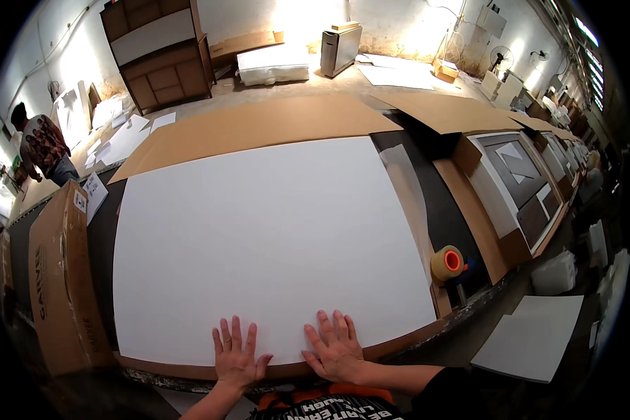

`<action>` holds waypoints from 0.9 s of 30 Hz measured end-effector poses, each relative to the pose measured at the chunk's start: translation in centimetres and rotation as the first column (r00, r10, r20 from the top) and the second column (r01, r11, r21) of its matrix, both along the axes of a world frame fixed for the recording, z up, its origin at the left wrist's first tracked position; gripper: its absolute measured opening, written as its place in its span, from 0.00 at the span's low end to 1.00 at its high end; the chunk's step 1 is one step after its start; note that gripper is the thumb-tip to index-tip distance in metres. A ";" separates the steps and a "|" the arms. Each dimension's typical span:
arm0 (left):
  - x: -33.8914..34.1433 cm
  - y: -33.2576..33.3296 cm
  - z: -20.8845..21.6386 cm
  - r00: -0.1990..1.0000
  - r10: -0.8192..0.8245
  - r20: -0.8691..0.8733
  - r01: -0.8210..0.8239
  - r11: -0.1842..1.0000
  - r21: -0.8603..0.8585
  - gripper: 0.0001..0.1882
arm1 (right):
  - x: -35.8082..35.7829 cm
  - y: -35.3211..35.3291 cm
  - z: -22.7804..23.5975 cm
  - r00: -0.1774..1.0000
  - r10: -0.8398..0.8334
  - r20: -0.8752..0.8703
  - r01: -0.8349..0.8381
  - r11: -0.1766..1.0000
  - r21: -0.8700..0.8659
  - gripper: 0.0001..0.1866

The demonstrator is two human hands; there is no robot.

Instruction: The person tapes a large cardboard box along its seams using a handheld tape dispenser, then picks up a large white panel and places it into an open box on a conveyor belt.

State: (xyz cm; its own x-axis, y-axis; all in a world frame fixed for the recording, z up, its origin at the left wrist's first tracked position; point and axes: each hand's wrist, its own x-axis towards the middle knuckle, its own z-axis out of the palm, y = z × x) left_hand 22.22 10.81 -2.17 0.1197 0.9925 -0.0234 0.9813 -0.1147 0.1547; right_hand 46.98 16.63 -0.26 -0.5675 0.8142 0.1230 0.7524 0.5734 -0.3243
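A large white foam sheet or board [259, 231] lies flat in front of me, its near edge beside a strip of brown cardboard [168, 367]. My left hand [238, 357] rests flat on the near part of the sheet, fingers spread. To its right, my right hand [334, 350] also presses flat there with fingers apart. Neither hand holds anything. A long cardboard flap [259, 129] extends beyond the sheet's far edge. Right of the sheet sits a tape dispenser with a roll of tape [446, 263].
At left stands a closed cardboard carton [66, 280]. Open cartons with panels packed inside [514, 182] line the right side of the dark work surface [444, 210]. White sheets [532, 336] lie at lower right. Another person [43, 147] bends at far left.
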 end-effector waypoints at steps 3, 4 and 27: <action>1.2 -0.1 -0.2 0.996 0.078 -0.049 -0.080 0.996 -0.036 0.38 | 3.1 5.6 1.3 0.955 0.058 -0.289 -0.099 0.987 -0.127 0.30; 1.1 -0.2 -0.3 0.994 0.095 -0.060 -0.097 0.995 -0.038 0.38 | 4.6 9.3 1.8 0.865 0.025 -0.501 -0.124 0.978 -0.166 0.30; 2.7 0.2 2.9 0.978 0.207 0.042 -0.204 0.978 -0.051 0.34 | 21.7 74.7 -11.4 0.725 -0.624 -0.291 0.616 0.777 -0.130 0.20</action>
